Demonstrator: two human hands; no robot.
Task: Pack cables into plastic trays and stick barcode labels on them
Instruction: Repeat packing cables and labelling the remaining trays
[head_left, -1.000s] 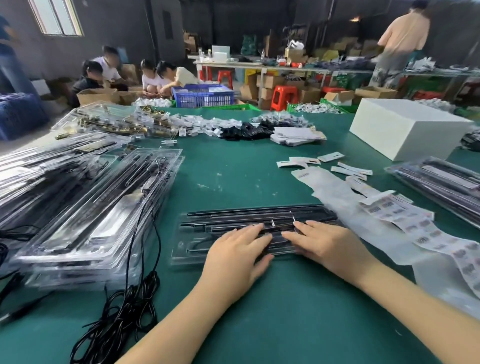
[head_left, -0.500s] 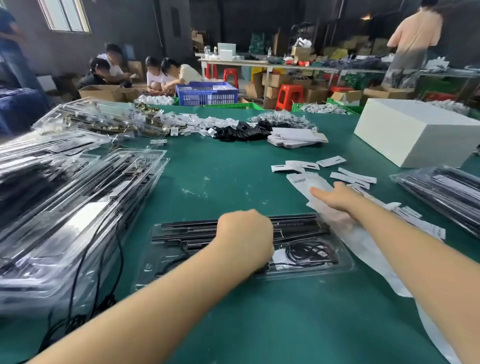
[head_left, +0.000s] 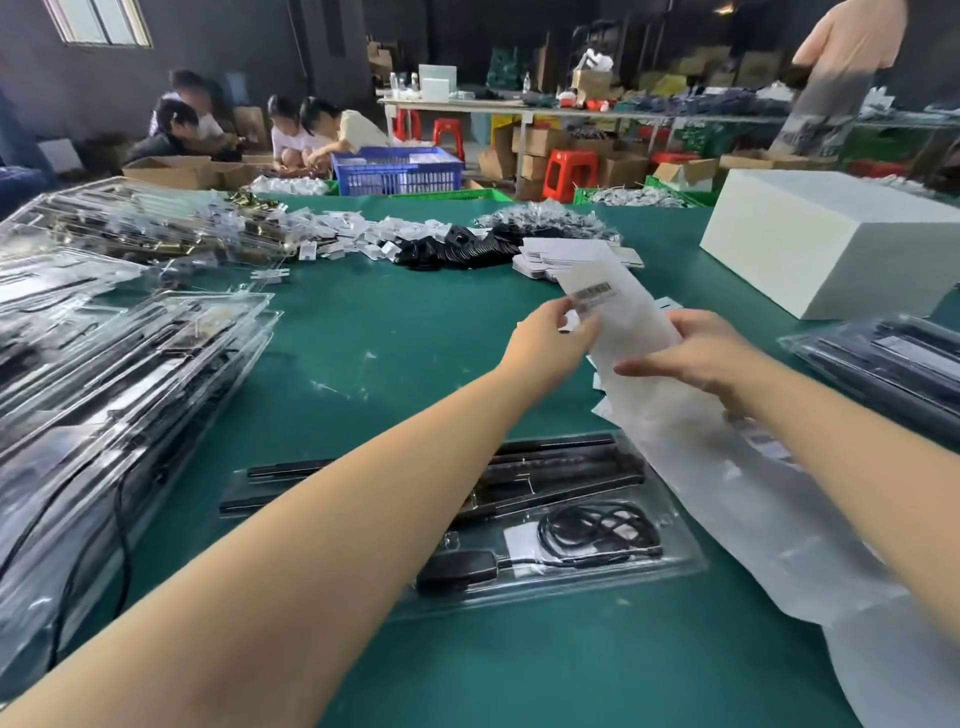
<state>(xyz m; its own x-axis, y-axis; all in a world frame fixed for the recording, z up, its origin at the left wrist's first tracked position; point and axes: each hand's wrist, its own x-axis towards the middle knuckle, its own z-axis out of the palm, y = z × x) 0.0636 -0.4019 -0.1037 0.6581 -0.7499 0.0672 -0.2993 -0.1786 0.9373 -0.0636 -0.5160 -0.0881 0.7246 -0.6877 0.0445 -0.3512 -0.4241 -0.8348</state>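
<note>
Green tabletop (head_left: 415, 364), warehouse behind. Labelling step: left hand (head_left: 545, 340) pinches barcode label (head_left: 592, 292), right hand (head_left: 696, 358) grips backing strip (head_left: 634, 322). Next: peel clean, press onto packed tray (head_left: 597, 571) at near edge.

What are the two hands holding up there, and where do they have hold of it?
The label backing strip. The left hand pinches its raised end by the barcode label; the right hand grips the strip lower down, at its edge.

Dim hall, window (head_left: 98, 21) glow upper left, soft motion blur, wide-angle bending at edges.
</note>
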